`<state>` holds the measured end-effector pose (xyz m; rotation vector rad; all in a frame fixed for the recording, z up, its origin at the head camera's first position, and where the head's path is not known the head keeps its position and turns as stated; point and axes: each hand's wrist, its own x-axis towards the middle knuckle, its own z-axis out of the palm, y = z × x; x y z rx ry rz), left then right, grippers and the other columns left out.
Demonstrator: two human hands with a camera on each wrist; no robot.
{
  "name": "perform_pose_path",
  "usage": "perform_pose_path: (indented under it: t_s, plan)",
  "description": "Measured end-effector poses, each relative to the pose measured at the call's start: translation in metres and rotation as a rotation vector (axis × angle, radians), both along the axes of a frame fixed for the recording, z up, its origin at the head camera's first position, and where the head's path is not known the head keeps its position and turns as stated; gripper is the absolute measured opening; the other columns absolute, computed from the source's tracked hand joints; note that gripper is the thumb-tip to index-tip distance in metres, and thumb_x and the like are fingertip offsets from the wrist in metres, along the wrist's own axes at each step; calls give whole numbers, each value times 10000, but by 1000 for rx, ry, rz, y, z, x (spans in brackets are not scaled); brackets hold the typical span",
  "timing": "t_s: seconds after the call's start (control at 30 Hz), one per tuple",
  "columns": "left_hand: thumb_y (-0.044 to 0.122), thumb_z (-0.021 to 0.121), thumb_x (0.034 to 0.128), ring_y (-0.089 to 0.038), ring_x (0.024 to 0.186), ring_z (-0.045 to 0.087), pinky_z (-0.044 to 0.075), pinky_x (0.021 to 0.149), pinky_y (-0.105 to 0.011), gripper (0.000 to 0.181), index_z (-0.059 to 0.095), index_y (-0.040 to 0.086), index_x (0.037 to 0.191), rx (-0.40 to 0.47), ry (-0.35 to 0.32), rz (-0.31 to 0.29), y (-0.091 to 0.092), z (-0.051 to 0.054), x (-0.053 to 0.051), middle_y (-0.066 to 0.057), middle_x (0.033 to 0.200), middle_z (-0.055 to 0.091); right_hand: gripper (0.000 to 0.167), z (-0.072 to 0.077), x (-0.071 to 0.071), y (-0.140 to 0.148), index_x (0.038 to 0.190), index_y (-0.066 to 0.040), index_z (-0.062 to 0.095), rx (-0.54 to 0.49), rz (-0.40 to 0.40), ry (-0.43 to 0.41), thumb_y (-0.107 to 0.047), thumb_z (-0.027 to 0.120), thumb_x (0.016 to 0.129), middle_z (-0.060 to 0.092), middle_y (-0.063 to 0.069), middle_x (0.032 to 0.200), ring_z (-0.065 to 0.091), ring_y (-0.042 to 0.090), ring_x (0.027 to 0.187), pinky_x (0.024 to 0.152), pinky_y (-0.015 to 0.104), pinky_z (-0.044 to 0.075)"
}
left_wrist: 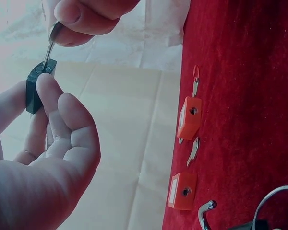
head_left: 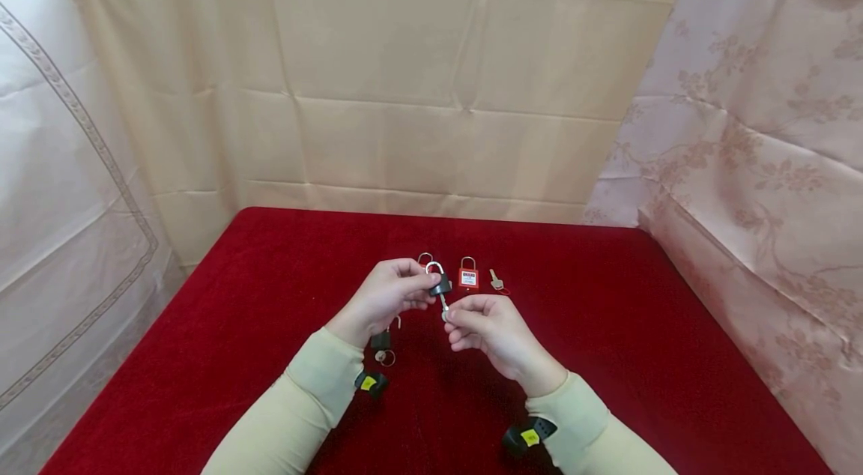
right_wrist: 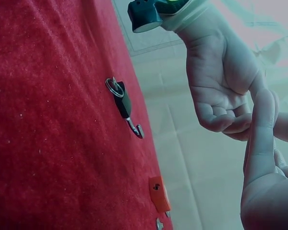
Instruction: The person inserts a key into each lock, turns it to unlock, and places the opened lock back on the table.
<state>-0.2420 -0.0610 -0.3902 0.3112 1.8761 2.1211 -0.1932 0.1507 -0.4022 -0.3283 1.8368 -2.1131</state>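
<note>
My left hand [head_left: 394, 289] holds a small black padlock [head_left: 440, 285] above the table, its silver shackle pointing away. The thumb and fingers grip the body from the sides. My right hand [head_left: 495, 329] pinches the head of a silver key [head_left: 444, 304]. In the left wrist view the key [left_wrist: 49, 53] stands with its blade in the keyhole end of the padlock [left_wrist: 33, 91]. Fingers hide both padlock and key in the right wrist view, where the left hand [right_wrist: 218, 81] and right hand [right_wrist: 266, 163] meet. I cannot tell whether the held shackle is latched.
Below the left hand lies another black padlock [head_left: 380, 340], shackle open, with a ringed key [head_left: 380, 356]. Farther back are a red padlock [head_left: 468, 278], a second orange-red one [left_wrist: 183, 191] partly behind the left hand, a loose key [left_wrist: 194, 151] and a key with a red ring [head_left: 497, 281].
</note>
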Motion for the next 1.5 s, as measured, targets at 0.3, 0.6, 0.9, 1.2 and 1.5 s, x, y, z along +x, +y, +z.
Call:
perform_pose_path:
  t_s: [0.3,0.6,0.9,1.2,1.5]
  plan:
    - [94,741,931,-212,760,687,594,802,-428,91,675,31,925,-16,18,14,1,1,1,-105,872,715,153,0,0,1,1043,84,672,2,6,-3,-39,685,952,699,141,852,688,171,690,712,368,617]
    - [110,749,929,-226,782,691,587,830,-462,108,680,26,940,-20,21,16,0,1,1,-109,891,715,137,-1,0,1,1038,72,677,7,17,1,-36,681,953,700,138,855,687,168,692,708,366,617]
    - [106,749,928,-257,799,692,593,746,-359,109,680,23,939,-22,27,16,1,1,1,-118,884,713,130,0,0,1,1035,67,679,1,23,-1,-39,675,959,702,131,854,687,162,691,707,357,616]
    - [114,753,926,-229,787,691,596,769,-382,119,682,20,942,-22,32,16,1,0,1,-116,890,710,125,0,0,1,1039,60,682,12,37,-3,-38,675,961,702,129,859,689,161,698,712,358,616]
    - [102,738,932,-197,768,682,589,754,-355,105,666,25,930,-2,17,-4,1,0,1,-110,885,703,123,2,0,2,1032,59,683,-14,29,-4,-42,678,962,701,132,850,686,163,688,710,357,616]
